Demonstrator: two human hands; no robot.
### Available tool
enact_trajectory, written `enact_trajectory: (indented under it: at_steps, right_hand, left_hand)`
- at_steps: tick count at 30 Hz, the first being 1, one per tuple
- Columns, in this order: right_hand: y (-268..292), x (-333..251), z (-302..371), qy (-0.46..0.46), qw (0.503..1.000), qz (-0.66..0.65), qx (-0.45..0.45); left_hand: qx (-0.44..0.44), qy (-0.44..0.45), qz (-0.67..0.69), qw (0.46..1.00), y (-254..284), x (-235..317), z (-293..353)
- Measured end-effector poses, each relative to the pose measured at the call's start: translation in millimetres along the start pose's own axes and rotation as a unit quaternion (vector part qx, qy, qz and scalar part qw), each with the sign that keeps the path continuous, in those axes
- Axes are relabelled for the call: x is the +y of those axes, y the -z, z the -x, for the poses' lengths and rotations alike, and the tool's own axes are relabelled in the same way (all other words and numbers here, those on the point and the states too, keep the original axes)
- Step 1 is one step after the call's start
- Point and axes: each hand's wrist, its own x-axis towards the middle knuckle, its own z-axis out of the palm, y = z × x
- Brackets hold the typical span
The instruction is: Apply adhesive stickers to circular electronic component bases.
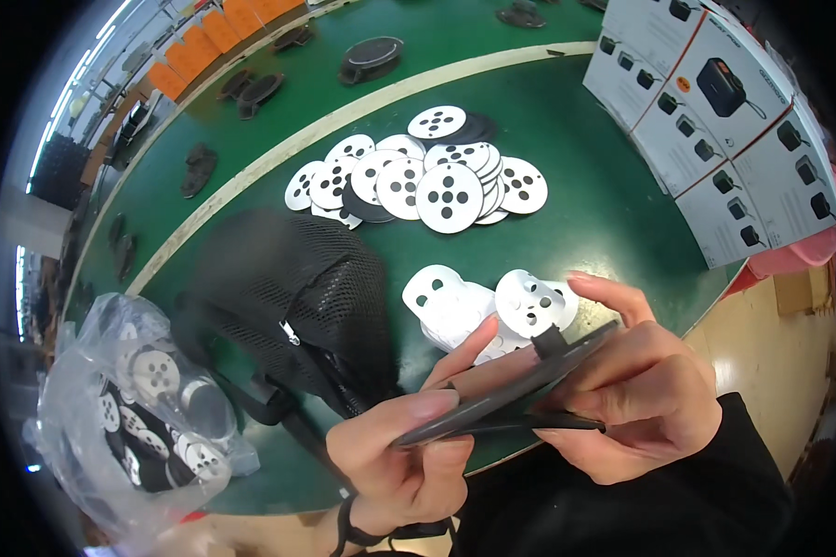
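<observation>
Left grip (407, 457) and right grip (648, 395) hold a flat dark piece (515, 388).

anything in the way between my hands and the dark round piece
Nothing visible: the left hand and right hand both hold the dark round piece directly. The pile of white pieces lies beyond it on the green table.

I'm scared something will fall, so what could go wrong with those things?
The dark, thin piece could slip, because just the fingers of the left hand and right hand hold it. The patterned discs overlap in a loose pile, so a bump might slide them. The clear bag lies by the table's edge, so it might slide off.
</observation>
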Motion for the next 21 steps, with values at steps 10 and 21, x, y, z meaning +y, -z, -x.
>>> enact_trajectory:
  at_steps: [10,21]
  right_hand:
    - [-11,3,-6,-0.057,0.995,0.028,0.083]
    - [-4,-12,-30,-0.005,0.950,0.308,0.055]
  left_hand:
    - [0.084,0.071,-0.141,0.984,-7,-4,3]
    - [0.097,0.114,-0.094,0.984,-9,-2,7]
